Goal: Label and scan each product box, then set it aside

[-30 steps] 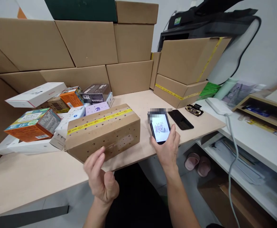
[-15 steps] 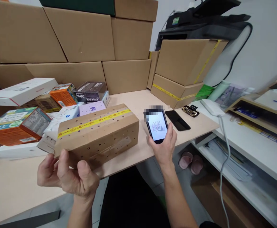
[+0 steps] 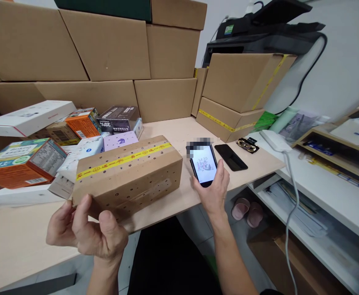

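Note:
My right hand (image 3: 213,192) is wrapped round a lit smartphone (image 3: 204,164), held just above the front edge of the pale wooden desk (image 3: 179,131). Just in front of the near left corner of a long cardboard box (image 3: 128,174) with a yellow tape strip, my left hand (image 3: 85,235) hovers with its fingers loosely curled and apart. It holds nothing. The box lies on the desk between the two hands.
Several coloured product boxes (image 3: 26,162) lie piled at the left. Large cartons (image 3: 105,45) are stacked along the back, with a printer (image 3: 265,28) at the right. A dark phone (image 3: 230,157), a gold clip (image 3: 247,144) and a white scanner with cable (image 3: 276,141) lie at the right.
My left hand has swung left from the box's front middle to its near left corner. The view has shifted slightly. The right hand keeps the phone almost still.

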The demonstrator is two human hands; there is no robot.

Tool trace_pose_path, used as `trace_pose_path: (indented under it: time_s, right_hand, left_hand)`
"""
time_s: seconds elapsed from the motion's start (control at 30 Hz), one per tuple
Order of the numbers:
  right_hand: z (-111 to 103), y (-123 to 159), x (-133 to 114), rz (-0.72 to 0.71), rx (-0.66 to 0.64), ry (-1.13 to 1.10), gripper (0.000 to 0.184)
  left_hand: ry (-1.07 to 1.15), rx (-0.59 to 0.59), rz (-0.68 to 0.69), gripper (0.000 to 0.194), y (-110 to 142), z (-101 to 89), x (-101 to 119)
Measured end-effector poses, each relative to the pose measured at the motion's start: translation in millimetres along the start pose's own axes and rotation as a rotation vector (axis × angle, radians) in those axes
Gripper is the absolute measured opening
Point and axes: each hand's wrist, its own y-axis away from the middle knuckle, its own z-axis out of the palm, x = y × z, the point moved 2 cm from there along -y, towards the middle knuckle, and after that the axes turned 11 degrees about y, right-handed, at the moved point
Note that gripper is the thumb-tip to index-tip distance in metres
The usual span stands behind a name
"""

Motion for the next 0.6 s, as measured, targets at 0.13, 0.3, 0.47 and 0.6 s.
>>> trace_pose_path:
  time_s: [0.13, 0.3, 0.47, 0.6]
  right_hand:
    - [-0.5, -0.2, -0.5, 0.001, -0.016, 0.000, 0.098]
    - [-2.0, -2.1, -0.9, 0.006, -0.067, 0.007, 0.097]
    - [-0.6, -10.2, 0.2, 0.062, -0.287, 0.017, 0.099]
    - [1.5, -16.3, 1.3, 0.075, -0.459, 0.035, 0.099]
  left_hand:
    - [-0.002, 0.003, -0.007, 0.049, -1.0, -0.4, 1.7]
    - [0.012, 0.011, 0.052, 0.045, -4.7, -0.3, 4.2]
    - [0.016, -0.041, 0.028, 0.042, -6.4, -4.9, 2.0]
    - [-0.010, -0.062, 0.027, 0.038, -6.5, -9.2, 0.6]
